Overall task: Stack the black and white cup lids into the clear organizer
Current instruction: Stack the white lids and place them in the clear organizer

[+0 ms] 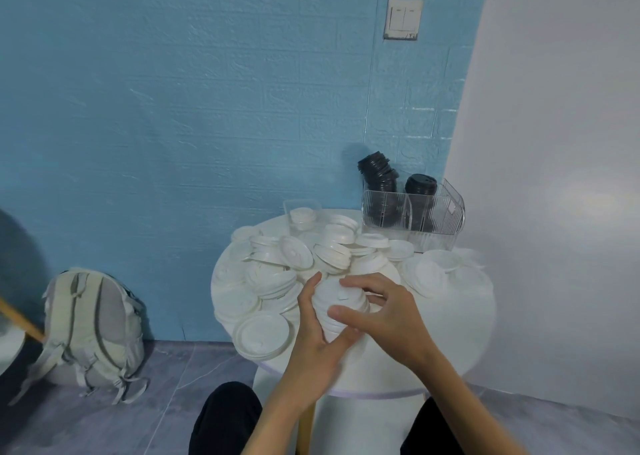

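Hands at frame center: left hand (313,330) and right hand (384,316) both curl fingers round a white lid stack (341,304) above the desk (450,350). Loose white lids (273,274) cover the desk; clear organizer (414,217), upper right of the desk, holds black lids (379,174).

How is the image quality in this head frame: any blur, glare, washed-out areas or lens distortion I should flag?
Head view: wide-angle bend curves the wall edge at right; white lids wash out against the white table, edges hard to separate; both hands, left hand and right hand, look slightly soft around the lid stack; black lids in the clear organizer stay readable, casting a soft shadow on the blue wall.
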A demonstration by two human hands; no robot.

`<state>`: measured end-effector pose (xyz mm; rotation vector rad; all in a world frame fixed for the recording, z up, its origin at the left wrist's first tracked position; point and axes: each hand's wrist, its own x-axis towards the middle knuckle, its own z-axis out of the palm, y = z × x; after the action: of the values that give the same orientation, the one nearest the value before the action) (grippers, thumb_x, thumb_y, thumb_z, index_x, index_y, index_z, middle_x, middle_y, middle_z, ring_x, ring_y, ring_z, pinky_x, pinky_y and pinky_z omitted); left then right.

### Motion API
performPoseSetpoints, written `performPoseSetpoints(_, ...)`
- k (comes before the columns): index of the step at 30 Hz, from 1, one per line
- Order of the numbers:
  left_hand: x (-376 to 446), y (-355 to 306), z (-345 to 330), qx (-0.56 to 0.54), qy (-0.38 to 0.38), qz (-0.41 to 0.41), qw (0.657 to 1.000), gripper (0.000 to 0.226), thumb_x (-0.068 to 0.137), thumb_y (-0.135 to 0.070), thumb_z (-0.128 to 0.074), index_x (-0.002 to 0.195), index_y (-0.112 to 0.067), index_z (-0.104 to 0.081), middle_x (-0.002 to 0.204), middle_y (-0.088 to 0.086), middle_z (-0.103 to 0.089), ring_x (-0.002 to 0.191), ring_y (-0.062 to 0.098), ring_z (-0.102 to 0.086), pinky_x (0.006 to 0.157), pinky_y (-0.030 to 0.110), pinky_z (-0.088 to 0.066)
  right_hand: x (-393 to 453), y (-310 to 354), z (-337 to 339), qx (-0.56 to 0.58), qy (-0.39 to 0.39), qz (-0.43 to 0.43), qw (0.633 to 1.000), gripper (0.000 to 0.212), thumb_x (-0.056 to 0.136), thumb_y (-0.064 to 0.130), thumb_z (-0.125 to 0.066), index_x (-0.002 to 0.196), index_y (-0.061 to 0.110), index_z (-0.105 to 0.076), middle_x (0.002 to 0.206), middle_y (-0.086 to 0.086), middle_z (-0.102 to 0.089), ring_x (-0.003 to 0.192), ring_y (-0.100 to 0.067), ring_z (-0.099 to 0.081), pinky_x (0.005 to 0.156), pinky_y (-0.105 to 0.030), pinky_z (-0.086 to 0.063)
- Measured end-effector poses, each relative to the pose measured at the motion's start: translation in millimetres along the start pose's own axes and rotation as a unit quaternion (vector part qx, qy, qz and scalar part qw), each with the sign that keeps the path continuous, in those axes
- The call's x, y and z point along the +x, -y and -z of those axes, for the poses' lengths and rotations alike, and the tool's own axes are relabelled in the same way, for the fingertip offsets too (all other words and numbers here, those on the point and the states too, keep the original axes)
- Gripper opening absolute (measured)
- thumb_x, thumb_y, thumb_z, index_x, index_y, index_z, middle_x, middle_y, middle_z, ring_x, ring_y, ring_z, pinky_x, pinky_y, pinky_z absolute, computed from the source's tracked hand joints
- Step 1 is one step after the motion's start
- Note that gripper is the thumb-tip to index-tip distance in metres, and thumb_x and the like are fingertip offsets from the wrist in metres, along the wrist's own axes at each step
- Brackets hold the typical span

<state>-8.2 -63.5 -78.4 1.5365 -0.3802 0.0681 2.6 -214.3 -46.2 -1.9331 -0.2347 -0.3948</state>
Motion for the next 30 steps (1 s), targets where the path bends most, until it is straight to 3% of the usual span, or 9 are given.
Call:
performPoseSetpoints(5, 0.7, 2.9, -0.6, 0.005, 0.002, 0.002, 1.0, 0.072, 0.091, -0.028, -0.073, 0.138, -0.054, -0.025, 0.14, -0.026, -0.044, 0.119, -0.02, -0.048, 0.091, 0.003, -0.041, -5.3, -5.9, -0.8, 0.036, 0.008, -0.008, 0.999, 0.045, 0.07, 0.032, -0.093, 0.112, 0.03, -0.075, 0.115, 0.021, -0.07, 0.113, -0.002, -0.064, 0.098, -0.022, -0.05)
performPoseSetpoints(10, 1.8, 9.0, 1.1, 0.018, 0.004, -0.002, 1.0, 0.067, 0.084, -0.044, -0.077, 0.132, -0.061, -0.033, 0.146, -0.015, -0.048, 0.133, 0.002, -0.049, 0.111, 0.029, -0.043, -11.1, -13.2, 0.9, 0.067, 0.018, -0.014, 0.998, 0.047, 0.073, 0.026, -0.091, 0.117, 0.026, -0.074, 0.12, 0.019, -0.069, 0.115, -0.003, -0.065, 0.098, -0.021, -0.051)
performPoseSetpoints(18, 2.4, 10.2, -0.1, 0.016, 0.006, 0.002, 1.0, 0.067, 0.08, -0.048, -0.076, 0.134, -0.054, -0.037, 0.143, -0.012, -0.051, 0.132, 0.007, -0.051, 0.114, 0.039, -0.043, -9.9, -21.6, 2.2, 0.055, 0.026, -0.005, 0.998, 0.05, 0.071, 0.043, -0.089, 0.117, 0.031, -0.074, 0.123, 0.02, -0.067, 0.117, -0.004, -0.064, 0.099, -0.025, -0.05)
performPoseSetpoints(20, 2.4, 10.7, 0.7, 0.019, 0.007, 0.002, 1.0, 0.067, 0.081, -0.049, -0.077, 0.135, -0.052, -0.037, 0.144, -0.014, -0.049, 0.134, 0.007, -0.049, 0.115, 0.041, -0.041, -3.2, -16.9, 9.4, 0.059, 0.052, -0.024, 0.997, 0.042, 0.075, 0.043, -0.087, 0.114, 0.031, -0.076, 0.12, 0.018, -0.071, 0.114, -0.006, -0.067, 0.098, -0.027, -0.051)
performPoseSetpoints(23, 3.5, 12.7, 1.6, 0.027, 0.001, -0.003, 1.0, 0.068, 0.08, -0.046, -0.078, 0.134, -0.05, -0.038, 0.142, -0.015, -0.048, 0.134, 0.006, -0.047, 0.117, 0.043, -0.037, 21.7, -6.5, 26.6, 0.04, 0.024, -0.051, 0.998, 0.017, 0.091, 0.038, -0.072, 0.102, 0.028, -0.079, 0.103, 0.016, -0.077, 0.101, -0.01, -0.072, 0.083, -0.025, -0.054)
performPoseSetpoints(26, 4.0, 12.9, 1.1, 0.026, 0.0, -0.002, 1.0, 0.066, 0.081, -0.043, -0.078, 0.133, -0.051, -0.038, 0.14, -0.02, -0.047, 0.133, 0.004, -0.046, 0.117, 0.042, -0.037, 51.9, -6.8, 35.7, -0.05, -0.028, -0.048, 0.997, 0.013, 0.094, 0.043, -0.068, 0.095, 0.033, -0.077, 0.09, 0.025, -0.073, 0.083, 0.004, -0.068, 0.077, -0.021, -0.047)
performPoseSetpoints(28, 4.1, 12.5, 1.0, 0.027, 0.001, -0.004, 1.0, 0.065, 0.081, -0.041, -0.078, 0.131, -0.053, -0.038, 0.139, -0.021, -0.047, 0.132, 0.002, -0.046, 0.117, 0.04, -0.037, 64.3, -10.5, 32.1, -0.116, 0.002, -0.061, 0.991, 0.029, 0.086, 0.054, -0.072, 0.106, 0.034, -0.076, 0.099, 0.028, -0.071, 0.088, 0.007, -0.066, 0.084, -0.019, -0.048)
performPoseSetpoints(30, 4.4, 12.2, 1.6, 0.023, 0.004, -0.003, 1.0, 0.065, 0.08, -0.041, -0.078, 0.13, -0.054, -0.039, 0.138, -0.019, -0.048, 0.131, 0.003, -0.047, 0.117, 0.04, -0.037, 71.6, -19.3, 25.3, -0.182, 0.044, -0.067, 0.98, 0.053, 0.077, 0.064, -0.076, 0.118, 0.03, -0.074, 0.117, 0.021, -0.071, 0.107, 0.0, -0.064, 0.099, -0.025, -0.048)
